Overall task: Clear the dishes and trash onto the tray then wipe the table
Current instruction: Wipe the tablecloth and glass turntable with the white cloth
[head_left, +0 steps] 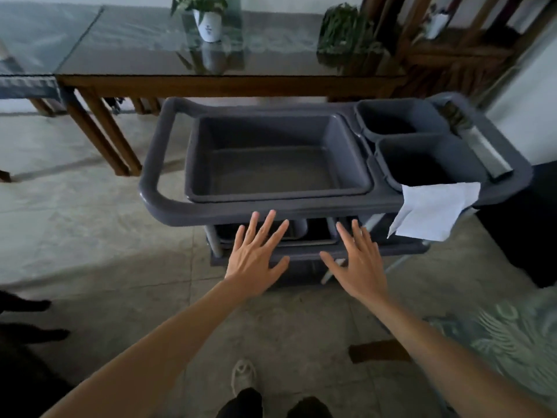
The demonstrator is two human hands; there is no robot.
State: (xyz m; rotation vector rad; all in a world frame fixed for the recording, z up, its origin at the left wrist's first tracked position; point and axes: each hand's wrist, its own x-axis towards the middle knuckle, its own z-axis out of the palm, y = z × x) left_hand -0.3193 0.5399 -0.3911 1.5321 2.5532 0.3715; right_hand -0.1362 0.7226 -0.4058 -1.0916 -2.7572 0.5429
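Observation:
A grey service cart [168, 203] stands in front of me with a large empty grey tray [193, 164] set in its top. Two smaller dark bins [401, 116] [428, 152] sit to the tray's right. A white cloth [434, 209] hangs over the cart's front right edge. My left hand [256, 257] and my right hand [358, 260] are stretched out flat with spread fingers just below the cart's front rim, holding nothing. Behind the cart stands a glass-topped wooden table [150, 52].
On the table are a white potted plant [209, 22] and a green leafy plant [346, 28]. A metal bar [482, 149] lies on the cart's right end. The cart has lower shelves. A patterned rug [506, 336] lies at the right; my shoe [242, 377] is below.

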